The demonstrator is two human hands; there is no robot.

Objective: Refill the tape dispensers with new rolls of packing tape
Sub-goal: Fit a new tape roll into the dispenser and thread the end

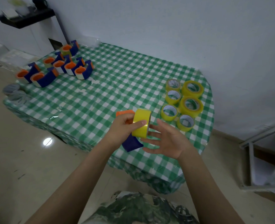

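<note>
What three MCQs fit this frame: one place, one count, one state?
1. Where on the table do the loose yellow tape rolls lie?
A) far-left corner
B) right side
C) near-left edge

2. How many loose yellow tape rolls are there?
A) six
B) four
C) nine

3. The right hand is:
A) gripping a dispenser
B) pinching scissors
C) open

Key:
1. B, they cluster at the right side.
2. A, six lie there, not counting the held roll in the left hand.
3. C, its fingers are spread beside the held roll.
</note>
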